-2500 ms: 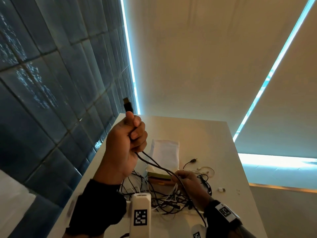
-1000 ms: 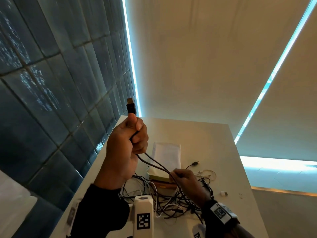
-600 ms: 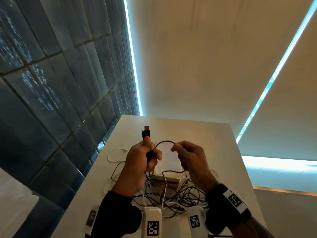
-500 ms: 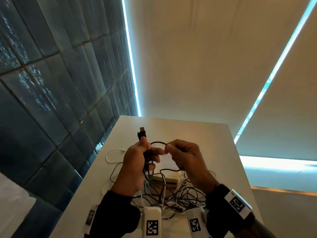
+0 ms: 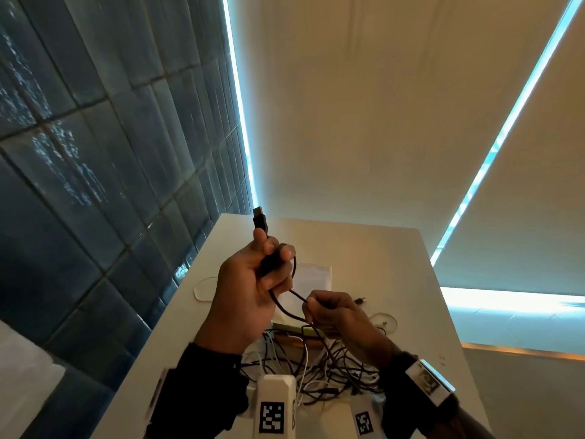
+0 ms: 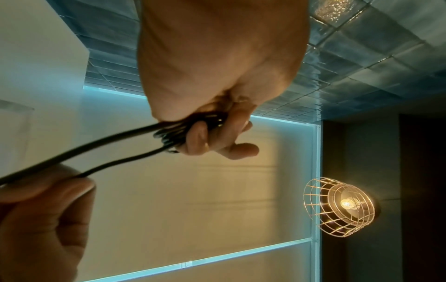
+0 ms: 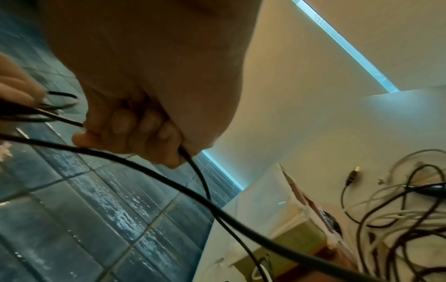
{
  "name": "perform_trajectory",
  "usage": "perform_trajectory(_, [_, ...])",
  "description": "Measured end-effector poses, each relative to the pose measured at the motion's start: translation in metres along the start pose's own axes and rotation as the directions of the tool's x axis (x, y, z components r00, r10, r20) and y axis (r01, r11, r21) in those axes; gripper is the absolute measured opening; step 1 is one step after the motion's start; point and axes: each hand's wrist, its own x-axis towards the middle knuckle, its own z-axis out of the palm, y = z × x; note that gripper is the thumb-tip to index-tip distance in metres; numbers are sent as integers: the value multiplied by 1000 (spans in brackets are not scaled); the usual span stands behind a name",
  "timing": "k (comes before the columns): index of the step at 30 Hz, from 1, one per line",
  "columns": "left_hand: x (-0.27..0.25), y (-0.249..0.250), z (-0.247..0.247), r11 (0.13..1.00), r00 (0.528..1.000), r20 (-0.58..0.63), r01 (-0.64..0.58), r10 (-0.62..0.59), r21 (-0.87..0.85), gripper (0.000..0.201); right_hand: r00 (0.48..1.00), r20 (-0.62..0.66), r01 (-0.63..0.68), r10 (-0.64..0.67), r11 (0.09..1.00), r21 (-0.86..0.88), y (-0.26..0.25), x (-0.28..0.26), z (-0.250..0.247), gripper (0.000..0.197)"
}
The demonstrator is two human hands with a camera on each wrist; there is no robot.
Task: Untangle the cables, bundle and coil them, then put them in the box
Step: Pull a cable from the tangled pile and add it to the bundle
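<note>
Your left hand [image 5: 250, 289] is raised above the desk [image 5: 364, 248], its grip curled round the gathered loops of the black USB cable [image 5: 286, 304], with the USB plug [image 5: 260, 220] poking out at 12 o'clock so the end stays clear of the turns. Your right hand [image 5: 337, 315], lower and at 4 o'clock from the left, has its grip pinched on the same cable where it runs down into the tangled cables [image 5: 319, 372] on the desk; that hold likely feeds slack for the next loop. The left wrist is cocked upward, knuckles toward you; the right forearm slopes down to the pile. The box [image 5: 297, 327] sits just beyond the tangle, partly hidden by your hands.
</note>
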Motion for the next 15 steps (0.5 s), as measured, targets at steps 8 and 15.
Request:
perform_trajectory(8, [-4, 3, -1, 995, 996, 18, -83, 83, 46, 39, 992, -104, -73, 69, 996, -43, 30, 7, -4, 25])
perform_trajectory(15, [-10, 41, 2, 966, 975, 31, -222, 220, 134, 40, 980, -153, -142, 125, 984, -105, 63, -3, -8, 24])
